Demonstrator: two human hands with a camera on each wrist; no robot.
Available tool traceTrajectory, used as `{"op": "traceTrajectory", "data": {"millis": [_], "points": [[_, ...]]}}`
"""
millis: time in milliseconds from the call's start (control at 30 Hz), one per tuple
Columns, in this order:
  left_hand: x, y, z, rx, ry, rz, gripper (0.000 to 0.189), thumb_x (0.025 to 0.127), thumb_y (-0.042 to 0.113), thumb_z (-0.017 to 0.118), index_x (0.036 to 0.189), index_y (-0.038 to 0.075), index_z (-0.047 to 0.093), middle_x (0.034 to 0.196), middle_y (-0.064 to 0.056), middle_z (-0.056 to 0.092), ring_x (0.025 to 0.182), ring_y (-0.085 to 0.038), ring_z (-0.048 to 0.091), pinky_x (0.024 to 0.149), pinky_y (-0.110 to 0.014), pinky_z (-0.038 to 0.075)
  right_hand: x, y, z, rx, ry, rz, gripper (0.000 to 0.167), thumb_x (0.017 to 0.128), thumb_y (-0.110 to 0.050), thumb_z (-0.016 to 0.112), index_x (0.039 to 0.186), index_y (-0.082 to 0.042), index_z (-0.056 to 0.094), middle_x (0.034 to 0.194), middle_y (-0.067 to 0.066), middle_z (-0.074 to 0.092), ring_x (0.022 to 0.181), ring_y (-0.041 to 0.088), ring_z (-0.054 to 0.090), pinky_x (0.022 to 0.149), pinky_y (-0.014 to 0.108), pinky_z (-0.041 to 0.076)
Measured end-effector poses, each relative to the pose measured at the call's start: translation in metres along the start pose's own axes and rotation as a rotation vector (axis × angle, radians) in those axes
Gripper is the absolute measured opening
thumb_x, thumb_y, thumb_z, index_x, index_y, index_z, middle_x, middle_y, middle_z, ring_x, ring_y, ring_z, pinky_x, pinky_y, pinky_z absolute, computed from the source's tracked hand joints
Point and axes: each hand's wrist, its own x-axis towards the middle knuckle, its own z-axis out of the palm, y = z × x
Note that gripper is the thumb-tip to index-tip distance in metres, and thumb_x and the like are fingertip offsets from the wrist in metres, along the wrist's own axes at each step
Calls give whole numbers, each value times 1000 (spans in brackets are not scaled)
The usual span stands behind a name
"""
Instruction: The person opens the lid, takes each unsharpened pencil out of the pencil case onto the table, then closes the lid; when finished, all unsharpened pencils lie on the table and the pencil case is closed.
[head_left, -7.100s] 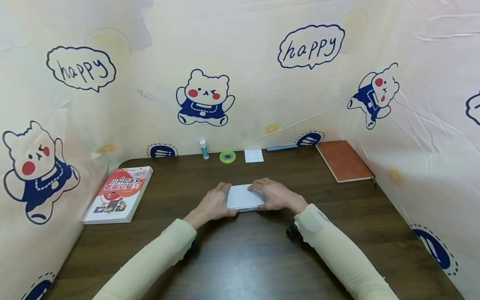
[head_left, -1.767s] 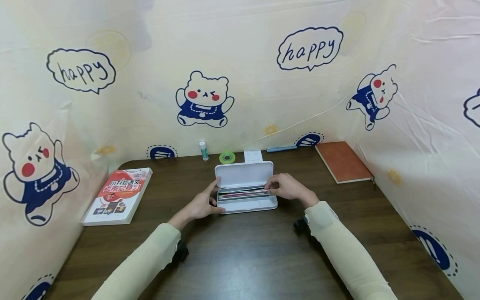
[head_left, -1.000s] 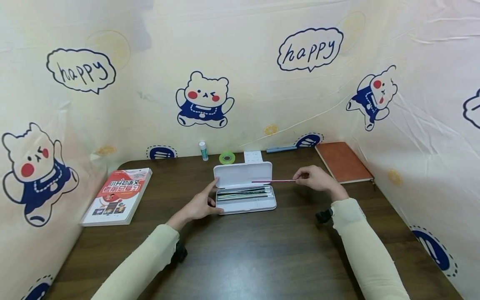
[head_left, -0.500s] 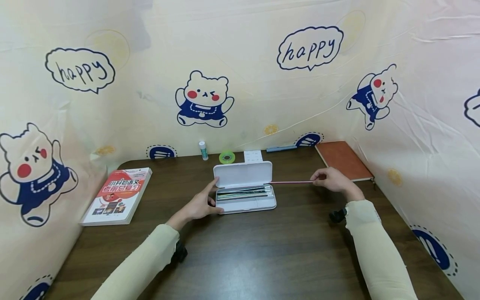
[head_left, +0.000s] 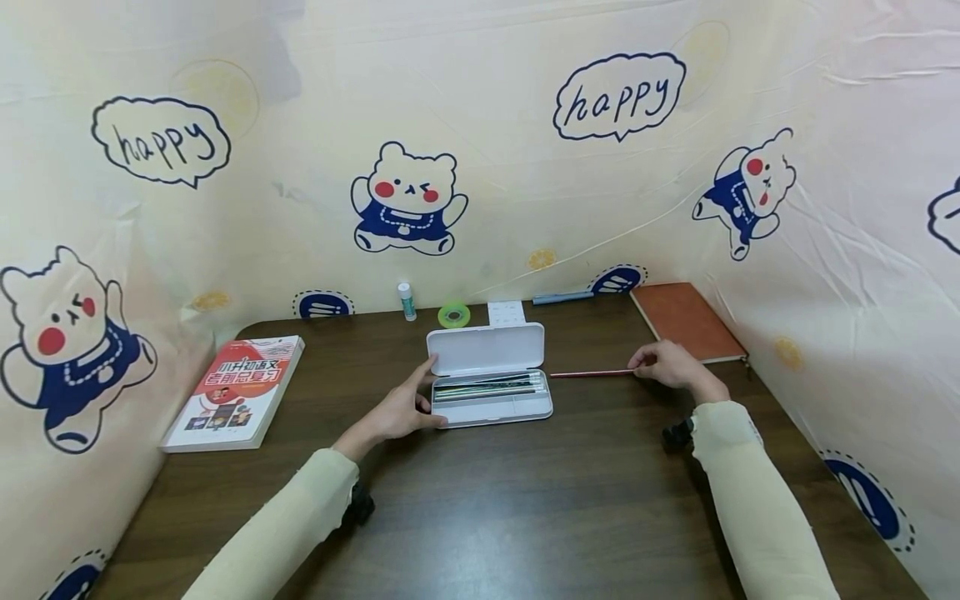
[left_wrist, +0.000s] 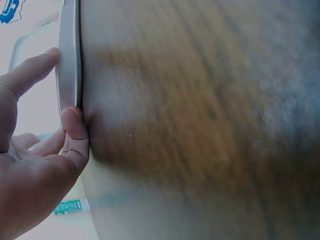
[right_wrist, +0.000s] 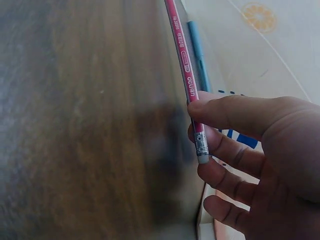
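A white pencil case (head_left: 480, 416) stands on the table with its lid (head_left: 487, 348) raised; several pencils (head_left: 483, 387) lie in its rear compartment. My left hand (head_left: 395, 410) holds the case at its left end, with the thumb at the front corner and a finger by the lid. To the right of the case, my right hand (head_left: 670, 367) pinches a pink pencil (head_left: 588, 374) between thumb and fingers. In the right wrist view, the grip is just above the metal band and white eraser (right_wrist: 202, 150) of that pencil. Its other end points left, toward the case.
Along the back edge are a glue stick (head_left: 407, 302), a green tape roll (head_left: 454, 315), a white paper (head_left: 507, 312) partly behind the lid, and a blue pen (head_left: 562, 297). A thick book (head_left: 236, 392) lies at left, a brown notebook (head_left: 690, 321) at right.
The case was shut between both hands, then its lid was raised. My right hand has drawn the pink pencil out, carried it right and lowered it slightly. The left hand stays on the case.
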Motion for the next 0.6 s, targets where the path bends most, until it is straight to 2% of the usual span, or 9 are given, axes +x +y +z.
{"op": "traceTrajectory", "data": {"millis": [200, 433, 600], "points": [[0, -1, 0, 0, 0, 3, 113, 81, 22, 84, 162, 27, 4, 152, -19, 44, 90, -17, 59, 77, -29, 48, 3, 4, 6, -22, 22, -8, 6, 90, -13, 71, 93, -14, 76, 90, 3, 74, 84, 18, 59, 81, 38, 45], [0, -1, 0, -1, -7, -13, 113, 81, 23, 84, 162, 27, 4, 151, -18, 45, 92, -17, 59, 77, -28, 48, 2, 1, 5, -1, 27, 0, 8, 91, -13, 71, 98, -12, 75, 95, 6, 74, 88, 22, 61, 85, 45, 48], [1, -1, 1, -5, -6, -14, 113, 81, 23, 84, 161, 28, 4, 152, -18, 45, 92, -18, 59, 77, -29, 48, 2, -10, 3, 15, 56, -13, 12, 93, -17, 69, 103, -12, 74, 98, 7, 73, 91, 24, 61, 89, 48, 48]]}}
